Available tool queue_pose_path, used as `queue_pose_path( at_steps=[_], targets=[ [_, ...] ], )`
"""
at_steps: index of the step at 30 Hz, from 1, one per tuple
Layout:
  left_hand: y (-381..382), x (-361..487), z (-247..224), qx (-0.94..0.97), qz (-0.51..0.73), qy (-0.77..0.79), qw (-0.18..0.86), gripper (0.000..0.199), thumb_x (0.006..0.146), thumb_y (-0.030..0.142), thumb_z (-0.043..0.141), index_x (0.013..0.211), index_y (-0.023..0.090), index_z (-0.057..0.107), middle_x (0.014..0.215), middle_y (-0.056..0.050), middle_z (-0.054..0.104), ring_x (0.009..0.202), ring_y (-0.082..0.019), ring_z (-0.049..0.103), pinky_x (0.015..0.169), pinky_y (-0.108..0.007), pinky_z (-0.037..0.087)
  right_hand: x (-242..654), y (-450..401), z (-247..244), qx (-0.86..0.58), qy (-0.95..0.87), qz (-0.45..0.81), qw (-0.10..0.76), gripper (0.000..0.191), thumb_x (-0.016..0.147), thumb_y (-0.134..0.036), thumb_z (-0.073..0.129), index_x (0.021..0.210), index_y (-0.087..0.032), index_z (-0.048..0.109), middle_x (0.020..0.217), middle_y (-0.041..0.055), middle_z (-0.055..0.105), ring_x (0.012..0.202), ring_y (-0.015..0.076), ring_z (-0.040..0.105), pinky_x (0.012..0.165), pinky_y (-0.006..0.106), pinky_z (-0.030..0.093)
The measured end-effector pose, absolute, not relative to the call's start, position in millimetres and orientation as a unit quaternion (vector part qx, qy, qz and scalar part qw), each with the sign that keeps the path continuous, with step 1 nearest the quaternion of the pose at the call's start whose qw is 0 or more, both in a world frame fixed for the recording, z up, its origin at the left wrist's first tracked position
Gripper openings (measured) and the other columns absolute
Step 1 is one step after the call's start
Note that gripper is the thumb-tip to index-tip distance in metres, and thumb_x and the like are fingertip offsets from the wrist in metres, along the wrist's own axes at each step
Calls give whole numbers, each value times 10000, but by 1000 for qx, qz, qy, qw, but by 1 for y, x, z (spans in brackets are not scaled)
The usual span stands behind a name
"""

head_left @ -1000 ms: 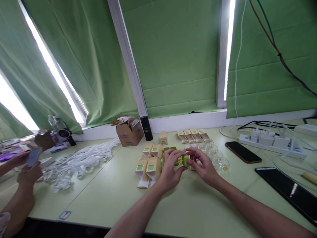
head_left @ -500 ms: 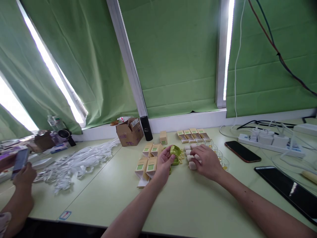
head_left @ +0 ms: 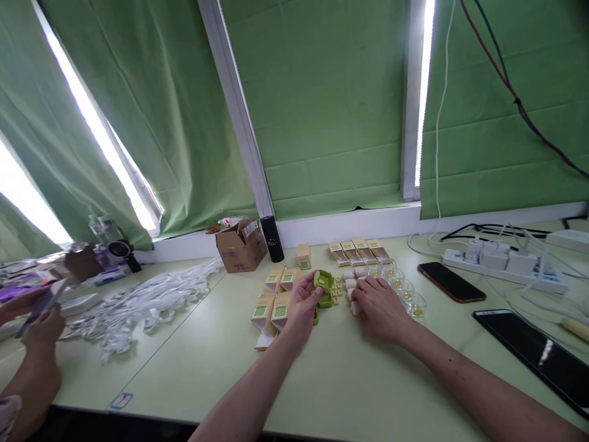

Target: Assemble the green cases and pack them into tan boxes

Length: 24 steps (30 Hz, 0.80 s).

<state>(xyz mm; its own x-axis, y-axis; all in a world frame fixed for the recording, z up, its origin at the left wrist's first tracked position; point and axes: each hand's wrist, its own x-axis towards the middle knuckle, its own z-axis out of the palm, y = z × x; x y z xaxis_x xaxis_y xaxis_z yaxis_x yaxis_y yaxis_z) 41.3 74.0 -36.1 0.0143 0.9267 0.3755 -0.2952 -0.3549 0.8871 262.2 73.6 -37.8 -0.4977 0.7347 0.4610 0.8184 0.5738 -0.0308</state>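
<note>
Here, on the tabletop (head_left: 184,380), far to the left of the black bottle (head_left: 272,240), another person's hands (head_left: 45,328) hold a flat thing (head_left: 50,298) that is too blurry to name. Closer to the bottle, on its left, lies a messy pile of white straps (head_left: 156,301). A brown cardboard box (head_left: 242,248) stands just left of the bottle. In front of the bottle are four tan boxes (head_left: 262,312) with green labels.

In front of the bottle and a bit to its right, the left hand (head_left: 304,302) holds a small green case (head_left: 324,280) in its fingers. More green cases (head_left: 326,301) sit just under it. Little yellow bits (head_left: 337,290) come next, farther right of the bottle. Then come small white pieces (head_left: 348,283), and the right hand (head_left: 380,310) is over the nearest ones with bent fingers. I cannot tell if it grips one. Clear cups (head_left: 405,287) with yellow spots are next, then a black phone (head_left: 451,282). Farthest right of the bottle are a white power strip (head_left: 496,271) and a big dark tablet (head_left: 536,353).
</note>
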Motion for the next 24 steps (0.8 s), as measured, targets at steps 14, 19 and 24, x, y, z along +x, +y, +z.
queue_pose_path(
  at_steps=[14, 19, 24],
  targets=[
    [74, 39, -36, 503, 648, 298, 489, 567, 737, 471, 907, 1214, 226, 722, 1228, -105, 754, 1096, -251, 709, 943, -384, 574, 255, 83, -38, -282, -599, 518, 541, 472, 818, -583, 791, 1105, -212, 737, 1053, 88, 761, 889, 235, 680, 770, 358, 548],
    [75, 39, -37, 501, 643, 304, 493, 537, 751, 475, 898, 1203, 229, 747, 1223, -90, 761, 1052, -220, 711, 889, -325, 571, 251, 81, -39, -243, -529, 583, 566, 489, 760, -557, 862, 1085, -216, 734, 1014, 82, 752, 841, 212, 666, 711, 333, 531],
    [75, 41, -36, 504, 632, 316, 496, 556, 756, 491, 899, 1193, 175, 764, 1119, -106, 786, 955, -204, 724, 828, -291, 569, 252, 78, -36, -242, -495, 603, 577, 490, 726, -523, 911, 1081, -240, 727, 1068, 66, 727, 937, 220, 664, 726, 311, 525]
  ],
)
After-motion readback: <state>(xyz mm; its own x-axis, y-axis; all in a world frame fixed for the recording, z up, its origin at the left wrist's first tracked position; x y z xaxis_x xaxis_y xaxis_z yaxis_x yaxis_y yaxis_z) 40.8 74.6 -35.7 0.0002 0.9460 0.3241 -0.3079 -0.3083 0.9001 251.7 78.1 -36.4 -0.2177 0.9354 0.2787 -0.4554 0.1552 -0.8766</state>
